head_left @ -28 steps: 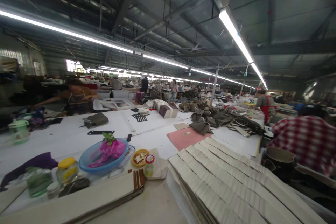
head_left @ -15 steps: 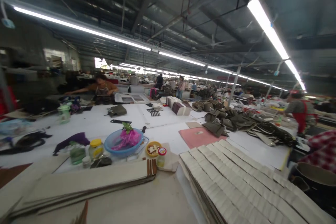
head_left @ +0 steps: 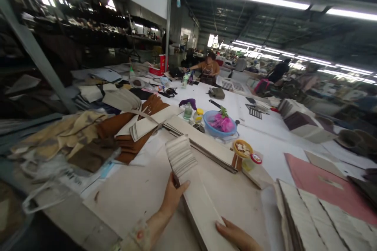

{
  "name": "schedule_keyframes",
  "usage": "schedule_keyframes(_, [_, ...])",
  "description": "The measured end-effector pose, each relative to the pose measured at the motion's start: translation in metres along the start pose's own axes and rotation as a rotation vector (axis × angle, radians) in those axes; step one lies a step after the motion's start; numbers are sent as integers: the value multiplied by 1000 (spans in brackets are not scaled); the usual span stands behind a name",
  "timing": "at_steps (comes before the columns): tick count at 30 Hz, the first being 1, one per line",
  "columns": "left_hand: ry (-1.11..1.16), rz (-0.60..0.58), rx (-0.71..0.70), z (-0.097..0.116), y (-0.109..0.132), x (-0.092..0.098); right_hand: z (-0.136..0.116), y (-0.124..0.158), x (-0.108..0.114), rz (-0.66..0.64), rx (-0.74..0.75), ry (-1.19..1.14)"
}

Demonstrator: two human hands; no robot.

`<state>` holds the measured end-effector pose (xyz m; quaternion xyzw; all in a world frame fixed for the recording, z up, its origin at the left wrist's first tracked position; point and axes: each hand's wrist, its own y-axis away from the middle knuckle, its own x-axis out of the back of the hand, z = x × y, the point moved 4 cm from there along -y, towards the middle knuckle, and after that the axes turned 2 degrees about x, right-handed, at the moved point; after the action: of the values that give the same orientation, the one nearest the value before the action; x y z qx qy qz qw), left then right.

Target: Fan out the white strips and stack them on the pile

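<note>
A long stack of off-white strips (head_left: 200, 200) slants across the near table in front of me, its far end fanned into many thin layers. My left hand (head_left: 173, 194) is closed around the stack's left side, thumb on top and fingers hidden beneath. Lower down, my right hand (head_left: 235, 235) grips the other edge, with its thumb over the top; its other fingers are mostly hidden. Just beyond lies another pile of long pale pieces (head_left: 203, 135) with brown ends. Whether the strips are fabric or leather I cannot tell.
Brown layered pieces (head_left: 132, 145) and crumpled tan cloth (head_left: 64, 133) lie left. A blue basin (head_left: 219, 127) with a pink bag, a yellow bowl (head_left: 243, 148) and jars stand beyond. Pale ridged stacks (head_left: 318, 211) lie right, beside a pink sheet (head_left: 330, 182). A person (head_left: 209, 66) works across the table.
My view has swung left and down. Both my hands have come into view, holding the stack of off-white strips, which was not visible in them before.
</note>
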<state>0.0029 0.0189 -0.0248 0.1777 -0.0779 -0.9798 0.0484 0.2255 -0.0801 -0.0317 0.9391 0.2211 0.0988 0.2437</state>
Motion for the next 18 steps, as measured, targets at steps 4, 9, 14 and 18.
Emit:
schedule_keyframes(4, [-6,-16,81,-14,-8,9,0,-5,-13,-72,13,-257])
schedule_keyframes(9, [207,-130,554,-41,-22,32,-1,1,-16,-83,77,-221])
schedule_keyframes(14, [334,-253,760,-54,-15,29,-9,8,-10,-114,34,-148])
schedule_keyframes(18, [297,-92,494,-51,-18,23,6,7,-2,-37,-158,-156])
